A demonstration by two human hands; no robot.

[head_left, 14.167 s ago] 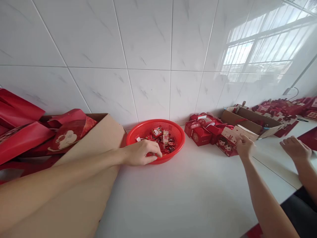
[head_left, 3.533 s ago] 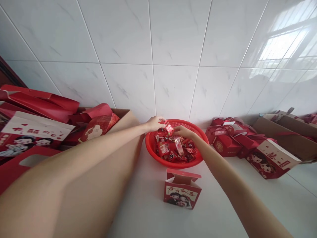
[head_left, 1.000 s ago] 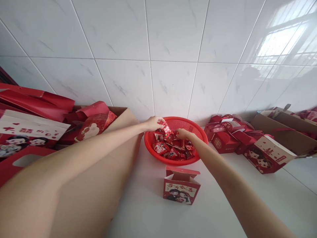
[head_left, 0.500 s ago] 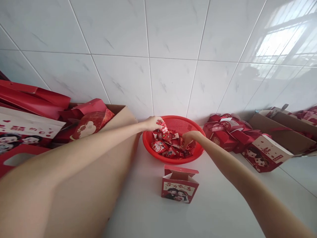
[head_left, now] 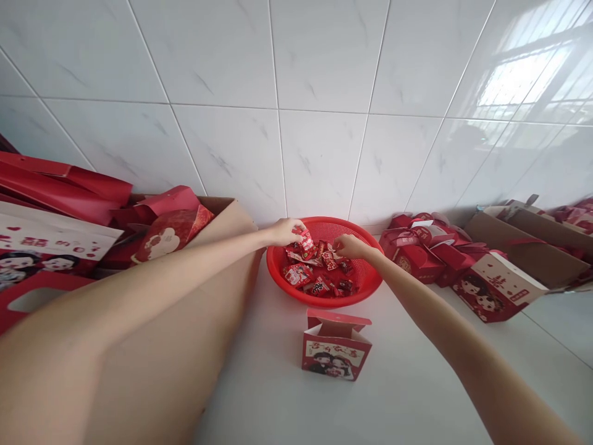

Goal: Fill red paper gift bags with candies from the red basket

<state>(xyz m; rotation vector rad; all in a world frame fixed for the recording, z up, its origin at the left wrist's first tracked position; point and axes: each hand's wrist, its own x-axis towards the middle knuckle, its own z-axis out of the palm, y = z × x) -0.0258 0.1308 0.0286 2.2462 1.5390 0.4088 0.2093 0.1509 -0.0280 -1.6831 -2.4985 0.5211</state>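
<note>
The left hand (head_left: 286, 231) reaches over the left rim of a red perforated plastic basket (head_left: 324, 302) and grips a red printed candy packet (head_left: 304, 243), its fingers closed around the upper part. The right hand (head_left: 351, 246) is over the right side of the same basket, fingers drawn close together in a narrow pinch just beside a wrapped candy (head_left: 328, 259); whether anything sits between those fingertips cannot be told. More wrapped sweets (head_left: 319, 287), mostly red, lie loosely inside the basket below both hands. Directly in front of the basket, on the white tabletop (head_left: 278, 402), an open red gift box (head_left: 336, 349) stands upright, its top flaps parted and a cartoon couple printed on the front. To the right of the basket sits a cluster of closed red gift boxes (head_left: 419, 262), with a cream-and-red couple-print box (head_left: 498, 287) beside them and an open cardboard carton (head_left: 532, 250) behind. On the left, under the left forearm, a large cardboard box (head_left: 185, 346) holds red paper packaging (head_left: 69, 188) and a cream-topped printed box (head_left: 50, 228). A tiled wall (head_left: 222, 55) rises behind everything.
</note>
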